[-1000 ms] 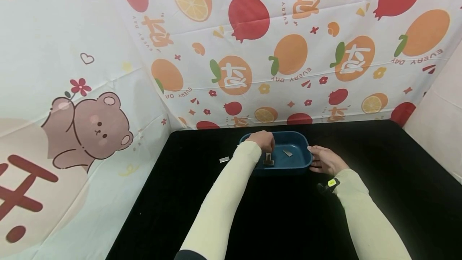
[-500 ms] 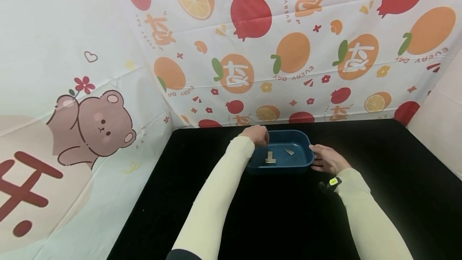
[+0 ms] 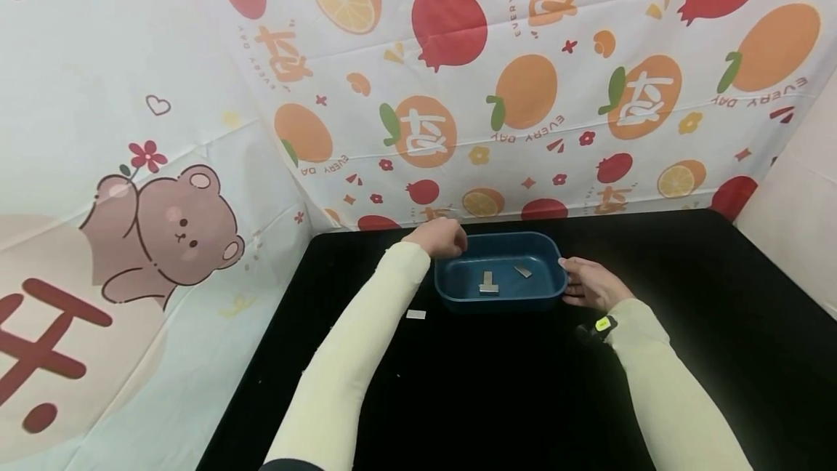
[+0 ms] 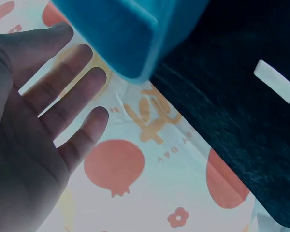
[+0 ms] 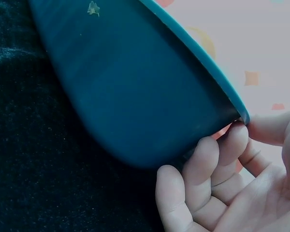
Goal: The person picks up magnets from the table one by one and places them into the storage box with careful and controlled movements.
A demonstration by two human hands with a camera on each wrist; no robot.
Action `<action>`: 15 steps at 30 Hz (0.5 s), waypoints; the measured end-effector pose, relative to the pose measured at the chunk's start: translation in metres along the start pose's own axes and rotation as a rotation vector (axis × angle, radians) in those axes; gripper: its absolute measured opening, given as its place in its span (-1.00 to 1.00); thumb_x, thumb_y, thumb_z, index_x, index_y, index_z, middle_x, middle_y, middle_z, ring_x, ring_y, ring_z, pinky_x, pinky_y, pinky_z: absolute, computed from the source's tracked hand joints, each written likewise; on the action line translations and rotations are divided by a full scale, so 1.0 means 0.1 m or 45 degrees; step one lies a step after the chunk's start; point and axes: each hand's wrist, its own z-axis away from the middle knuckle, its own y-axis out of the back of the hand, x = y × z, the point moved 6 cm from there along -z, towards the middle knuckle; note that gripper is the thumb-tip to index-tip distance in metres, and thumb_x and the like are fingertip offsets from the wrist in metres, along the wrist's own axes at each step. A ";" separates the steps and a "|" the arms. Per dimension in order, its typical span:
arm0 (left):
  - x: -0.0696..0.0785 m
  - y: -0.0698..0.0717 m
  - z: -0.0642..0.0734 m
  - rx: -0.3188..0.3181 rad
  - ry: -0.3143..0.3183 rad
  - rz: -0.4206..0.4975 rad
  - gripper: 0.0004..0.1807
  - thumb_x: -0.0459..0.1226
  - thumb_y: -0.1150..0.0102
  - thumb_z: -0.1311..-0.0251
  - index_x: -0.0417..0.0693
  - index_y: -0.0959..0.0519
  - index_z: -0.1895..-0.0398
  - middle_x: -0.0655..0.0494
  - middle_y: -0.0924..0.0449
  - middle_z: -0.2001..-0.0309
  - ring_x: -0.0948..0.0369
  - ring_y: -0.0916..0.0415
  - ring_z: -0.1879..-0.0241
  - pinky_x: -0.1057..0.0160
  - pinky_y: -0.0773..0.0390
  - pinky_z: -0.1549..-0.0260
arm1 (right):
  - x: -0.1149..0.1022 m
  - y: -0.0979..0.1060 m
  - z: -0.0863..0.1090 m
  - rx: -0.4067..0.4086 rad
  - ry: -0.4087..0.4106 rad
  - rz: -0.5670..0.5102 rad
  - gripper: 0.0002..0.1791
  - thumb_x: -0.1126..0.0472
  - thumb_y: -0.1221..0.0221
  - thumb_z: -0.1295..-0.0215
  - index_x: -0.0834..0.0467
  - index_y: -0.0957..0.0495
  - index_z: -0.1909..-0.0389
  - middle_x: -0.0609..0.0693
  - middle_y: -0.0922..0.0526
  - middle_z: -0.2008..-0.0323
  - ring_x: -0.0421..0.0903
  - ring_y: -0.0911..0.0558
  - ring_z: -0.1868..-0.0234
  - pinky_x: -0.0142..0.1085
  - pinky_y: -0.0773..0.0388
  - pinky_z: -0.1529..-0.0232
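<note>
My left hand [image 3: 445, 237] is over the left end of a blue plastic tub [image 3: 500, 304]. In the left wrist view, that hand [image 4: 43, 101] has loosely extended fingers with nothing in them, and their tips are close to the tub's rim [image 4: 135, 79]. My right hand [image 3: 591, 283] grips the tub's right end. In the right wrist view, the thumb and bent fingers [image 5: 200, 159] pinch the rim. Inside the tub, small metallic rectangular pieces [image 3: 488, 288] form a T shape, and another metallic piece [image 3: 523, 271] lies to their right.
A pale flat rectangular piece [image 3: 415, 315] lies on the black cloth-covered table [image 3: 497, 384], beside my left sleeve [image 3: 353, 347]. A fruit-print curtain [image 3: 366, 78] hangs behind the table's far edge, and a bear-print sheet [image 3: 170, 231] covers the left side.
My left hand has moved left from inside the tub to its left end. A pale piece now shows right of my left sleeve; earlier one showed left of it. My right hand keeps its hold.
</note>
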 end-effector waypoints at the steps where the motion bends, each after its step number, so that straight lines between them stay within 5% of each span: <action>1: -0.03 0.00 0.02 0.001 0.001 -0.001 -0.73 -0.25 -0.17 -0.34 -0.04 -0.69 -0.05 0.06 -0.72 0.00 0.17 -0.63 0.08 0.12 -0.64 -0.07 | 0.00 0.00 0.00 0.004 -0.003 -0.006 -0.71 -0.14 0.04 -0.51 -0.01 -0.43 0.13 -0.17 -0.59 0.39 -0.18 -0.61 0.26 -0.26 -0.66 0.10; 15: -0.40 0.04 0.21 0.072 0.032 -0.003 -0.74 -0.26 -0.16 -0.33 -0.02 -0.71 -0.02 0.07 -0.73 0.02 0.16 -0.64 0.03 0.09 -0.62 -0.06 | -0.01 -0.03 0.04 -0.026 0.012 -0.023 -0.73 -0.11 0.07 -0.54 -0.01 -0.42 0.11 -0.19 -0.58 0.42 -0.18 -0.57 0.27 -0.24 -0.63 0.07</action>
